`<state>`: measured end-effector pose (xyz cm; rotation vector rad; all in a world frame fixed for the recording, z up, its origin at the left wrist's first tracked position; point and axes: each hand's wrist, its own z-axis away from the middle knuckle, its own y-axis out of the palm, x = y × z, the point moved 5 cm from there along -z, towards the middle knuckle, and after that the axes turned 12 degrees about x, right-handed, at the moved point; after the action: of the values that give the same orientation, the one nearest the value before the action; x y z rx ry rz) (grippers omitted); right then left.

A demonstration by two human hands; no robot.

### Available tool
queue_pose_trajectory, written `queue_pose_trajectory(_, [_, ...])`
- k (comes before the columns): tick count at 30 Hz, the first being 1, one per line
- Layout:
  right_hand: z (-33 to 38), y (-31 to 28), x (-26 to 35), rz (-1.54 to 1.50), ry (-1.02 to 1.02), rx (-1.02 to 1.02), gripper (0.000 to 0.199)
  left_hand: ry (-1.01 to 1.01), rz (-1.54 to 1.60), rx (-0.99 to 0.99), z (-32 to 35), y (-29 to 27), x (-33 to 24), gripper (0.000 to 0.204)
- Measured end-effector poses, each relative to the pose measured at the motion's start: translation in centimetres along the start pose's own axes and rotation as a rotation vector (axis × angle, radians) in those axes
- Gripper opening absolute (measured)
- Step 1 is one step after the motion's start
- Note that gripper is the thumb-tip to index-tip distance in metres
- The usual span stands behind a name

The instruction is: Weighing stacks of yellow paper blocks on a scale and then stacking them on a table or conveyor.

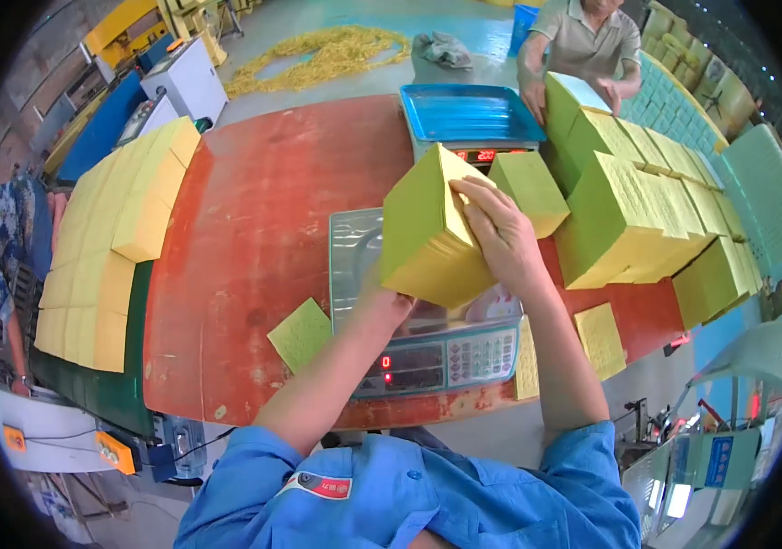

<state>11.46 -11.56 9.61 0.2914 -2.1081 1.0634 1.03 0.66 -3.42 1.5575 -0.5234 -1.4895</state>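
Note:
A thick stack of yellow paper sheets [423,220] is held tilted above a counting scale [354,242] with a metal pan, a keypad and a lit red display. My right hand [499,229] grips the stack's right side, fingers bent over its upper edge. From below left, my left hand [391,300] supports the stack; its fingers are hidden behind the paper. One loose yellow sheet [301,337] lies left of the scale. To its right, another yellow piece [599,340] rests at the table's near edge, beside my right forearm.
Rows of yellow stacks line the table's left [103,265] and right [624,224]. Behind stands a second scale with a blue tray [473,114]. A co-worker [588,41] handles stacks at the far right; another person [7,238] is at the left. The table [235,238] is red.

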Motion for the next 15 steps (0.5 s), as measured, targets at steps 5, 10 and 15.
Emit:
queue_pose_trajectory(5, [-0.8,1.8,0.0,0.34,-0.158,0.125,0.032,-0.108,0.15,-0.167,4.7,-0.9,-0.9,0.044])
queue_pose_trajectory(10, [-0.3,3.3,2.6,0.628,-0.271,0.132,0.032,0.187,-1.181,-0.165,9.7,1.8,-6.8,0.045])
queue_pose_trajectory(15, [-3.6,2.9,2.8,0.615,-0.219,0.381,0.029,0.674,-2.083,0.211,9.2,9.4,-6.6,0.052])
